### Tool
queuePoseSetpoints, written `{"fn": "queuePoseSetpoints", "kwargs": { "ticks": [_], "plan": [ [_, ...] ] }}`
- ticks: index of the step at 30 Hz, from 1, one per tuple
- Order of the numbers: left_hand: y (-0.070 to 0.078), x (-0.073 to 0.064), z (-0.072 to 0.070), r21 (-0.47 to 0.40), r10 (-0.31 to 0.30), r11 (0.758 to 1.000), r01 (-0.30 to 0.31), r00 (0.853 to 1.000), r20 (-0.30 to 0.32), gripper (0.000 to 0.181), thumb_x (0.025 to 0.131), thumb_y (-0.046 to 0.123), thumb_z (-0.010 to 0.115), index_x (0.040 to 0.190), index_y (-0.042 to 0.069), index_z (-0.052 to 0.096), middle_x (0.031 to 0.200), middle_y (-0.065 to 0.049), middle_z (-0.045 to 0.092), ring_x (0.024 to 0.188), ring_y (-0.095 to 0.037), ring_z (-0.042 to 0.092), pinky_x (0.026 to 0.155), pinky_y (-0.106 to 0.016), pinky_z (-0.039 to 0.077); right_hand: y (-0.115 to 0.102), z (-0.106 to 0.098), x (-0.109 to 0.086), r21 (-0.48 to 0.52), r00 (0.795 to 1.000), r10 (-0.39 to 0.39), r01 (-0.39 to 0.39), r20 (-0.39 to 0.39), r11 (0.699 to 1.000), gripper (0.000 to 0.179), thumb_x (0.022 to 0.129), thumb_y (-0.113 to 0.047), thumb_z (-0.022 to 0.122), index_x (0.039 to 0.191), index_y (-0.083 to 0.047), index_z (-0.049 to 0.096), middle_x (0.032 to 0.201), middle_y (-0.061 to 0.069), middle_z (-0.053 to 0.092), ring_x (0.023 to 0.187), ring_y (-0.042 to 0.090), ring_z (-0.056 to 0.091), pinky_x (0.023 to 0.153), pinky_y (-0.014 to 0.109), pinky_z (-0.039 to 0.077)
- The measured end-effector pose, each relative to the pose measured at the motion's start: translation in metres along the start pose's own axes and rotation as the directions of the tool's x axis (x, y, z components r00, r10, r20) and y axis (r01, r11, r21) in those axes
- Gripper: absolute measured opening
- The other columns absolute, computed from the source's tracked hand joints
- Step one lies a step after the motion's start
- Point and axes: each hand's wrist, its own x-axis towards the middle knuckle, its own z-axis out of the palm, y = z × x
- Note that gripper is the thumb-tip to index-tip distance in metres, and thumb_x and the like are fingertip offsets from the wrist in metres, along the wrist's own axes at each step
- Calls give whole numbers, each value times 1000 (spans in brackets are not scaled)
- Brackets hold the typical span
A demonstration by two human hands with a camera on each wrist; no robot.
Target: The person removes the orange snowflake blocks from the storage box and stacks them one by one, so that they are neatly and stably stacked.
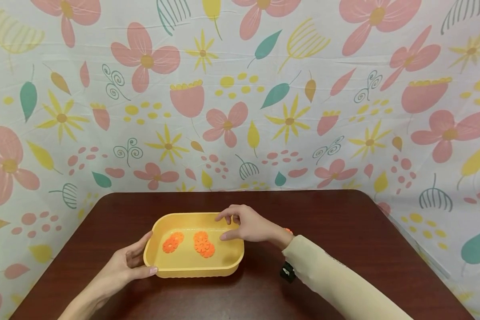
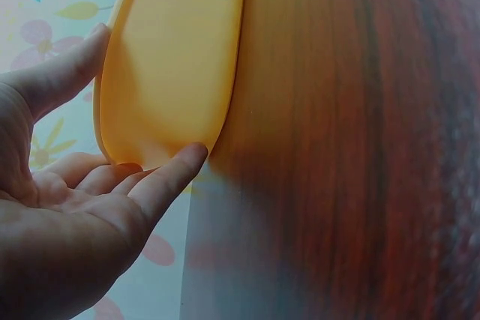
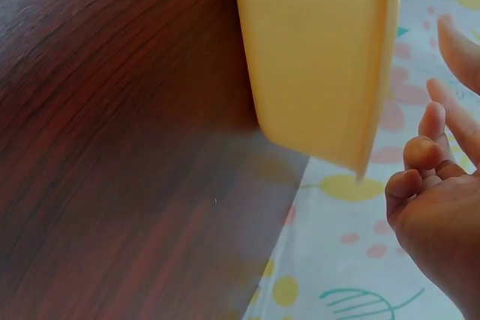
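A yellow rectangular tray (image 1: 194, 269) with rounded corners sits on the table. Inside lie flat orange flower-shaped pieces: two overlapping flower pieces (image 1: 170, 245) toward the left and a cluster of three flower pieces (image 1: 202, 245) near the middle. My left hand (image 1: 125, 263) grips the tray's left end, thumb at the near corner and fingers at the far side; the left wrist view shows fingers against the tray's outer wall (image 2: 172, 58). Over the tray's right end hovers my right hand (image 1: 251, 224), thumb apart from loosely bent fingers, nothing between them.
The dark brown wooden table (image 1: 324, 249) runs back to a floral cloth (image 1: 232, 133) hanging behind it. A small black device (image 1: 287, 271) is on the right wrist, by a beige sleeve (image 1: 336, 275).
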Motion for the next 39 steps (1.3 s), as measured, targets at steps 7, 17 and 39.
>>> {"fn": "queuePoseSetpoints", "kwargs": {
  "ticks": [7, 17, 39],
  "plan": [
    [-1, 0, 0, -6, 19, 1000, -19, 1000, 19, 98, 95, 7, 79, 168, 2, 14, 170, -25, 18, 143, -47, 43, 94, -30, 54, -2, 12, 11, 44, 998, -47, 46, 35, 998, 39, 88, -13, 88, 124, -9, 74, 95, 14, 56, 82, 45, 46, 73, 32, 34],
    [0, 1, -1, -7, 10, 1000, -10, 1000, 15, 98, 94, 7, 79, 168, 2, 15, 170, -25, 18, 143, -48, 43, 93, -31, 55, -1, 25, 23, 45, 997, -43, 40, 68, 998, 36, 85, -7, 88, 120, -9, 76, 91, 7, 56, 84, 40, 47, 73, 27, 34],
    [0, 0, -2, -15, 15, 1000, -14, 1000, 24, 98, 95, 7, 79, 168, 2, 14, 170, -25, 18, 142, -46, 45, 94, -31, 55, -3, 43, 44, -88, 985, 59, -45, 160, 995, 45, 80, -9, 93, 122, -5, 77, 97, 19, 61, 76, 12, 44, 69, 23, 37]
  ]
}}
